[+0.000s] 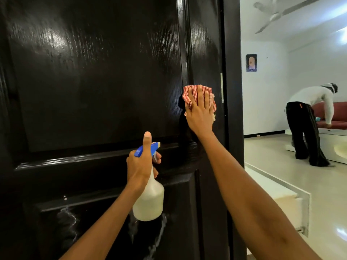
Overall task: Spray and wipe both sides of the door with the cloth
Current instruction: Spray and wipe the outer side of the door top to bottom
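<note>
While a glossy black panelled door (93,81) fills most of the head view, a red-and-white checked cloth (189,91) is pressed flat against its right-hand stile by the right hand (200,113). That hand's fingers are held straight and close together, laid over the cloth with the palm against the wood, and nothing is gripped between them. The cloth is bunched under the fingers and shows at twelve o'clock and nine o'clock of the hand, just beside the door's free edge.

At about seven o'clock from the cloth, a white spray bottle (150,199) with a blue trigger head (148,148) is held by the left hand (140,166). The fingers are curled round the bottle's neck, one at the trigger, while the thumb is raised straight up toward twelve o'clock. The bottle is carried upright in front of the rail between the upper and lower panels, its nozzle turned toward the door. Pale streaks of liquid (69,214) are seen on the lower panel, at six o'clock of the bottle and to nine o'clock of it.

Past the door's edge, at three o'clock, a bright room is visible. A second person (309,117) in a white top and dark trousers is bent over a red sofa (338,111). A small framed picture (251,62) is hung on the white wall, and a ceiling fan (277,14) is seen at one o'clock above a pale tiled floor (281,160).
</note>
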### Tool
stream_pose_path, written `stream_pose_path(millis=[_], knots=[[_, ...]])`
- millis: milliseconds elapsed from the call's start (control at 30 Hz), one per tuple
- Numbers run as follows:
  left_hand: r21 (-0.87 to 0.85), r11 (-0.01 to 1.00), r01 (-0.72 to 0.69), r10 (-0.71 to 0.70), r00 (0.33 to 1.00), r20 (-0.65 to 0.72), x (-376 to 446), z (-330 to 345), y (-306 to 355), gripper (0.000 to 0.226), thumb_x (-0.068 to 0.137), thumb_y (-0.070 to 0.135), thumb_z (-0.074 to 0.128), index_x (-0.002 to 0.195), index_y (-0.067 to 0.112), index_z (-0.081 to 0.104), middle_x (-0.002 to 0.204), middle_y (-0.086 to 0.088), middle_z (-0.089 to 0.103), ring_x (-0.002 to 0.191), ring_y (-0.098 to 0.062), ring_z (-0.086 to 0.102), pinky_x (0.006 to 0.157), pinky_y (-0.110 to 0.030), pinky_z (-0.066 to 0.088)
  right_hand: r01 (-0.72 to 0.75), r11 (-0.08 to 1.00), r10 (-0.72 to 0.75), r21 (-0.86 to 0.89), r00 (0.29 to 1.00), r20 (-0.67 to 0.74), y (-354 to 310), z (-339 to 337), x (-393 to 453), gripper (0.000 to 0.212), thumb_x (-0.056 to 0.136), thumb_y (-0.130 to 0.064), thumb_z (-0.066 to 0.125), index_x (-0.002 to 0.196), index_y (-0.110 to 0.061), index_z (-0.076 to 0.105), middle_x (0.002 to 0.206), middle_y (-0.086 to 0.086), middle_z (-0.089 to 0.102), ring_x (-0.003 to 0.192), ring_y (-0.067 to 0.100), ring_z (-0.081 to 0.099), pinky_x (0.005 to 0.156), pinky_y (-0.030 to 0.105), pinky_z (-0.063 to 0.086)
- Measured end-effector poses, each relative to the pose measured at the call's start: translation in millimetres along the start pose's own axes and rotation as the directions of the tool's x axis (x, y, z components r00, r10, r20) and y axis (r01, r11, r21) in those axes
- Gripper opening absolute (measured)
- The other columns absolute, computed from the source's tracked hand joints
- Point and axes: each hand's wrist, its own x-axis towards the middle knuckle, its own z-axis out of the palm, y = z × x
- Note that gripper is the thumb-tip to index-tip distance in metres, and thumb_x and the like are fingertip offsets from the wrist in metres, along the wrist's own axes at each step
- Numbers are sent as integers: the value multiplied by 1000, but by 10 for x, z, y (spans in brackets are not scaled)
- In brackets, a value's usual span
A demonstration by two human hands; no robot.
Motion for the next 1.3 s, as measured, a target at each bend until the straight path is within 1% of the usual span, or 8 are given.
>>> stream_pose_path(millis=[167,333,700,900,967,1067,1167,1300], knots=[[-2,1000,15,-15,1000,-2,-73,45,-59,85,92,75,34,73,0,69,71,-11,71,42,-24,55,48,-31,53,3,999,-3,51,1000,-6,344,473,-1057,69,103,-45,36,159,-39,-5,170,6,-3,154,24,-14,124,59,6],[10,999,30,-31,999,12,-166,30,-109,88,91,76,32,74,-2,69,73,-11,71,41,-24,54,49,-29,53,-195,965,194,178,981,19,594,817,-2161,72,105,-45,32,160,-29,-13,168,0,-16,155,25,-12,124,60,6],[-14,999,39,-39,999,28,-194,156,-146,87,91,74,33,73,-3,69,71,-13,70,41,-25,54,48,-27,53,-190,965,207,181,974,-86,563,448,-792,69,105,-55,23,149,-47,-29,164,-4,-23,153,23,-20,124,48,-12],[-21,998,65,-64,997,35,-255,248,-310,80,91,71,34,69,2,69,71,-12,70,39,-23,53,45,-27,51,-282,930,322,236,934,-155,596,657,-1225,77,105,-55,31,158,-28,-19,169,12,-3,156,29,-6,126,47,-4],[-14,997,76,-76,997,27,-273,266,-340,81,89,72,34,70,1,69,71,-12,71,39,-23,53,45,-28,51,-388,872,433,298,896,-100,677,831,-1704,79,103,-59,31,159,-27,-15,169,11,-5,156,29,-9,126,47,-4],[-15,995,100,-100,995,27,-317,233,-371,82,87,73,35,71,1,70,71,-12,70,40,-24,54,45,-28,50,-633,622,687,460,724,66,720,1023,-2298,82,103,-53,43,159,-26,-11,169,8,-6,155,26,-11,126,51,-1],[-8,994,110,-110,993,30,-370,161,-412,83,91,72,35,70,-1,69,70,-12,70,41,-25,54,45,-29,50,-687,480,789,545,610,73,652,1042,-2246,75,104,-43,47,160,-24,1,169,9,-1,156,27,-9,124,58,7],[-1,995,104,-104,994,14,-375,66,-448,83,92,72,34,71,0,69,71,-12,71,41,-26,53,47,-30,52,-515,675,644,528,761,-80,435,806,-1520,69,105,-33,50,159,-23,8,168,9,6,154,27,-7,125,54,3]])
